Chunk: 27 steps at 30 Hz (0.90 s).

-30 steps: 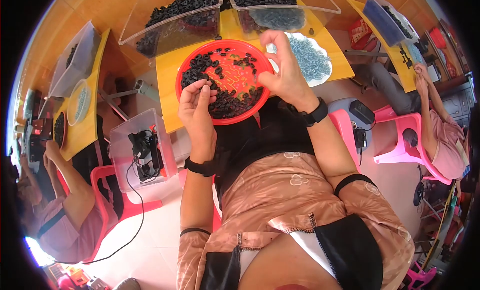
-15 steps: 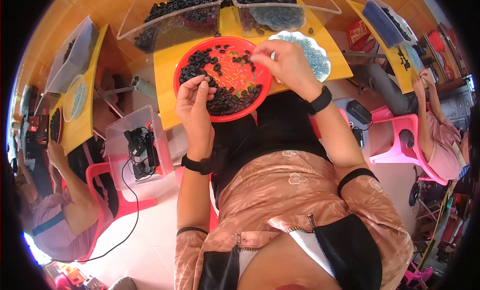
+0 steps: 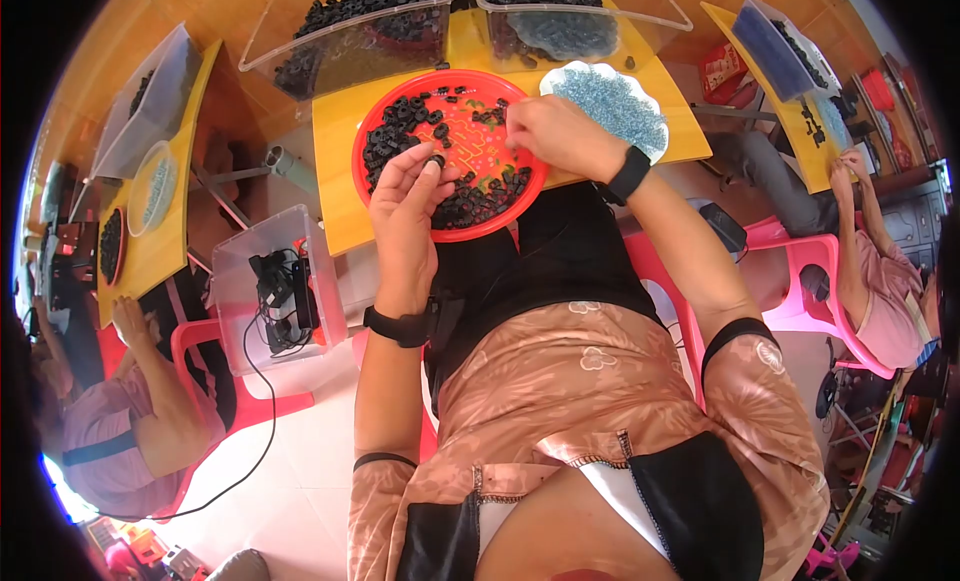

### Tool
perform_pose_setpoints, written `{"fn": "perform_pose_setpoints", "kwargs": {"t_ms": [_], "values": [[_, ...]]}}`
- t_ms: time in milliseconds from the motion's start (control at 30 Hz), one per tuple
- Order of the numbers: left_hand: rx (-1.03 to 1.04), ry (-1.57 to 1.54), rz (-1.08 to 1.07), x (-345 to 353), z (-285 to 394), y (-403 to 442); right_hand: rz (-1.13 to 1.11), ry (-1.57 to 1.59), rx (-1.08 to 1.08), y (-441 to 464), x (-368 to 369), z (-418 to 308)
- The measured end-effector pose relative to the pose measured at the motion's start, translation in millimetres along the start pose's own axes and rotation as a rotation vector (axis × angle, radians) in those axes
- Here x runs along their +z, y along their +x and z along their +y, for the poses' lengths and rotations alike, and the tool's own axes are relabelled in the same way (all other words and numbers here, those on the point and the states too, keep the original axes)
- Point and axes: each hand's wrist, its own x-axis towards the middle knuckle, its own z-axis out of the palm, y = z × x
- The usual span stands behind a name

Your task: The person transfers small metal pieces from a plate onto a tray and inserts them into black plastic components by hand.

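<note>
A round red tray (image 3: 362, 131) holds many small black parts (image 3: 393, 141), heaped at its left side and along its lower edge. Above the tray's lower left, my left hand (image 3: 405, 196) is closed, pinching a small black ring-like part (image 3: 437, 161) between thumb and finger. My right hand (image 3: 570, 136) is over the tray's right rim with fingers curled together; whatever they hold is hidden. Just beyond that hand is a white scalloped plate (image 3: 658, 146) full of small bluish, shiny pieces (image 3: 605, 101).
Two clear bins (image 3: 375, 56) of black parts stand at the back of the yellow table (image 3: 335, 196). A clear box (image 3: 235, 271) with black cables is on the left. Co-workers sit at yellow tables to the left (image 3: 145, 421) and right (image 3: 885, 281).
My right hand has turned and curled near the tray's right rim. My left hand has shifted slightly right, and a black part now shows at its fingertips.
</note>
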Motion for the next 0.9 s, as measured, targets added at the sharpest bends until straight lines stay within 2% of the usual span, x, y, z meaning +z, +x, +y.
{"fn": "perform_pose_setpoints", "kwargs": {"t_ms": [33, 133, 233, 400, 600, 667, 700, 800, 900], "values": [[-0.019, -0.003, -0.013, 0, 0, 0, 0.038, 0.105, 0.009, -1, -2, -2], [-0.084, -0.06, -0.056, 2, 1, -1, 0.053, 0.886, 0.157, -10, -1, -23], [-0.134, -0.169, -0.105, 6, 0, -4, 0.137, 1.166, 0.165, -16, 5, -47], [-0.139, -0.197, -0.147, 9, 2, -8, 0.164, 1.386, 0.261, -21, 19, -63], [-0.149, -0.157, -0.165, 8, 3, -7, 0.308, 1.334, 0.299, -25, 28, -73], [-0.135, -0.17, -0.138, 8, 0, -7, 0.423, 1.16, 0.158, -26, 39, -75], [-0.128, -0.177, -0.125, 8, -1, -6, 0.478, 1.071, 0.09, -26, 41, -76], [-0.136, -0.224, -0.1, 6, 1, -4, 0.697, 0.316, -0.157, -30, 29, -76], [-0.131, -0.295, -0.101, -2, 2, 0, 0.566, 0.585, -0.074, -39, 5, -91]]}}
